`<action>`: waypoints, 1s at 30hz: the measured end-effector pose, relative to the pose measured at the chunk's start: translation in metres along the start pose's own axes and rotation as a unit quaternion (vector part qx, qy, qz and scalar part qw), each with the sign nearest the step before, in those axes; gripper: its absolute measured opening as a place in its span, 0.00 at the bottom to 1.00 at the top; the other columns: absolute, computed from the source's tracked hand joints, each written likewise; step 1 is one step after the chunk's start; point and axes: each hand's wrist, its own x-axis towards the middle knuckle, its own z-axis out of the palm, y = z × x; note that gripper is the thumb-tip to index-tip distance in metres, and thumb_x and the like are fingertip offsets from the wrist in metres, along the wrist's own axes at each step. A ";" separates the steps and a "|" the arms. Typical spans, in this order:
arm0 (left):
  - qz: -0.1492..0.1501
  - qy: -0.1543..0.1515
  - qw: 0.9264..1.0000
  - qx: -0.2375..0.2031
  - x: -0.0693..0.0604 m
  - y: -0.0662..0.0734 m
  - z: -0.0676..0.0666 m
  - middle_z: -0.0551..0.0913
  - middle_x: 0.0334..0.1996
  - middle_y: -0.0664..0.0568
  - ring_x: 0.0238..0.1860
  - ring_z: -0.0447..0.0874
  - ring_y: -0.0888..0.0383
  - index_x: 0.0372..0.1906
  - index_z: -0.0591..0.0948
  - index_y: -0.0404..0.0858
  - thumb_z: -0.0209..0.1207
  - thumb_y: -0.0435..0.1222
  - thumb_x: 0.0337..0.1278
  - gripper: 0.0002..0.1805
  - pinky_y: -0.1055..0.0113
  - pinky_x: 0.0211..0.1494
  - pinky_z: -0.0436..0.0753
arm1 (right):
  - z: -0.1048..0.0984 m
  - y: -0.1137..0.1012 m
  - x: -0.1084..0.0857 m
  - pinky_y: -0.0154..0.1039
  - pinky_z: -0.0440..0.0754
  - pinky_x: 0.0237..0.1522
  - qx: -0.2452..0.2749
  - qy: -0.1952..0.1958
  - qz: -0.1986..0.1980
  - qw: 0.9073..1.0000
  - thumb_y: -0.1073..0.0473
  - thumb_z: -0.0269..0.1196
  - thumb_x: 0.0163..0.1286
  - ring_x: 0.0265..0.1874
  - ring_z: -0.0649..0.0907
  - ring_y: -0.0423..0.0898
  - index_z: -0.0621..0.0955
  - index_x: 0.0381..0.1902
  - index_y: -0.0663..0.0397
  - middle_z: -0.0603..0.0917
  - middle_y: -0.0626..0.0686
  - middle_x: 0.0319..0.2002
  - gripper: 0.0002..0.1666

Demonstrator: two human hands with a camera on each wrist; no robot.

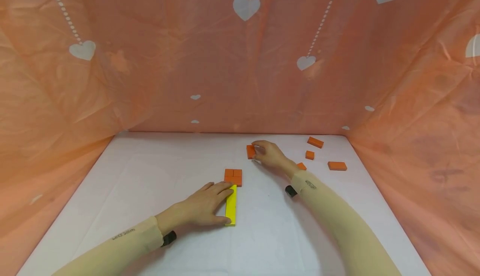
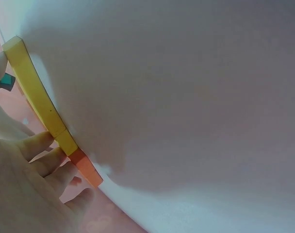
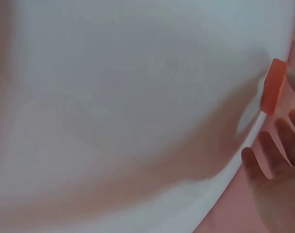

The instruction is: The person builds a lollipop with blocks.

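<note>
White, faintly creased covering spreads over the table (image 1: 150, 163), and peach-orange drapes (image 1: 168, 59) close in its far, left and right edges. Three dotted strings are printed on the back drape, ending in pale hearts (image 1: 246, 8), with more hearts scattered around them. Two cream sleeves (image 1: 345, 222) bear dark lettering, and two black wrist devices (image 1: 291, 191) show, one at each cuff.

Yellow counts as one long bar (image 1: 231, 207), lying midway between the table's left and right edges and pointing toward the far edge; a seam in the left wrist view may mean two pieces end to end, though that picture is murky. Its far end meets an orange patch (image 1: 233, 177), whose seams show at least three pieces: two side by side, one across.

Four loose orange blocks (image 1: 337, 166) lie toward the table's far right corner, one small and cube-like, another partly hidden by the right arm. One more, the held orange block (image 1: 250, 152), is near the far edge, slightly right of the middle.

The left hand (image 1: 204, 205) is spread, thumb on the bar's near end, fingertips by its far end. The right hand (image 1: 271, 155) pinches its block between thumb and finger.
</note>
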 end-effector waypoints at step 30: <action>-0.003 -0.001 1.000 -0.009 -0.001 0.002 -0.002 0.62 0.80 0.47 0.80 0.59 0.49 0.77 0.68 0.40 0.63 0.65 0.60 0.49 0.43 0.80 0.61 | 0.012 -0.013 0.013 0.53 0.71 0.73 -0.022 0.007 -0.041 0.999 0.54 0.73 0.69 0.66 0.78 0.58 0.82 0.65 0.61 0.80 0.60 0.65 0.30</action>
